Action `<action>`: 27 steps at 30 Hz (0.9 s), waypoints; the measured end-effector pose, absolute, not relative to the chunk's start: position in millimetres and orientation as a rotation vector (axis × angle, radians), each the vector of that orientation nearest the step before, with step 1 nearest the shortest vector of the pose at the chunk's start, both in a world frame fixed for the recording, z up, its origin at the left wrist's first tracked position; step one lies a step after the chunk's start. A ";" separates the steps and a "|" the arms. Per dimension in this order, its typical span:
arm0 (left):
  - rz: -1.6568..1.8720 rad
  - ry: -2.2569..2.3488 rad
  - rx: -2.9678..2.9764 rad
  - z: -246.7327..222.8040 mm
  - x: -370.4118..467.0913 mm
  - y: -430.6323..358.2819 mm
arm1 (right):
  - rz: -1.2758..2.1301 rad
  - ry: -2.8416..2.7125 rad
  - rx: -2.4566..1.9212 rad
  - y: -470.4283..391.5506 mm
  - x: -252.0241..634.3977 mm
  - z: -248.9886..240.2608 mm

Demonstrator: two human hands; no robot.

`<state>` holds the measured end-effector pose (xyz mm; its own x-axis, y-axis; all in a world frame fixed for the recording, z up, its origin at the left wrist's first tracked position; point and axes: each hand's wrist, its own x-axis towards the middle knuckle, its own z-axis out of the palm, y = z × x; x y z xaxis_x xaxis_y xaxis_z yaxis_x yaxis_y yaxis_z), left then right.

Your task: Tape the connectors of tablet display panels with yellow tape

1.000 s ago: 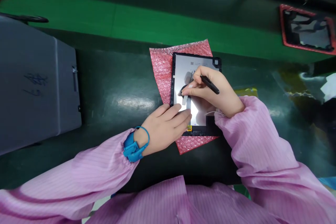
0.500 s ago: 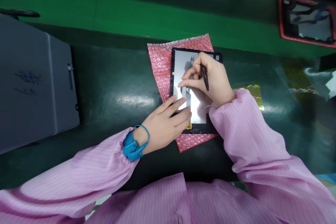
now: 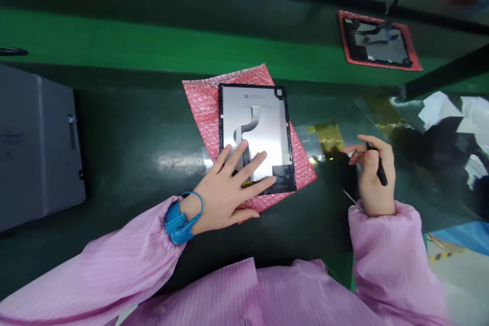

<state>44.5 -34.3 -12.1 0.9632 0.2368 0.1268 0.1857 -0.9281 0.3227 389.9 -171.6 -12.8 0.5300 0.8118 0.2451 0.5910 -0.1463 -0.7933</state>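
A tablet screen assembly (image 3: 267, 135) lies with its silver back up, a grey ribbon cable (image 3: 250, 125) curving across it. Under it is a sheet of pink bubble wrap (image 3: 200, 107). My left hand (image 3: 229, 183), with a blue wrist strap (image 3: 179, 224), rests spread over the lower part of the assembly and covers the cable's lower end. To the right, my right hand (image 3: 376, 173) grips a slim black tool (image 3: 381, 170), its exact kind unclear. Those fingertips are beside pieces of yellow transparent tape (image 3: 329, 137) on the bench; whether they touch is unclear.
A grey case (image 3: 42, 147) stands at the left. Another screen assembly (image 3: 378, 43) on pink wrap lies at the back right. Crumpled white paper (image 3: 439, 109) and dark material lie at the right. The dark green bench (image 3: 153, 127) runs across.
My right hand has left the screen assembly and moved right to the yellow tape, still with the black tool. My left hand stays on the assembly, fingers more spread. The view has shifted right.
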 end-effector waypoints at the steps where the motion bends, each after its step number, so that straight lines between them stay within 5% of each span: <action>1: 0.225 0.327 2.796 -11.9 45.0 -34.1 | 0.363 -1.099 -1.818 -177.7 386.5 -13.8; 8: 0.285 0.364 2.714 -12.0 41.7 -29.9 | 0.749 -0.946 -1.648 -178.0 354.4 -6.7; 27: 0.278 0.265 2.767 -11.2 34.4 -26.5 | 0.851 -0.918 -1.739 -174.2 355.0 10.8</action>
<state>34.4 -26.5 -11.2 0.9633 0.2162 0.1588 0.1482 -0.9224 0.3566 355.0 -174.2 10.8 0.4737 0.8700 -0.1369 0.2019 -0.2586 -0.9446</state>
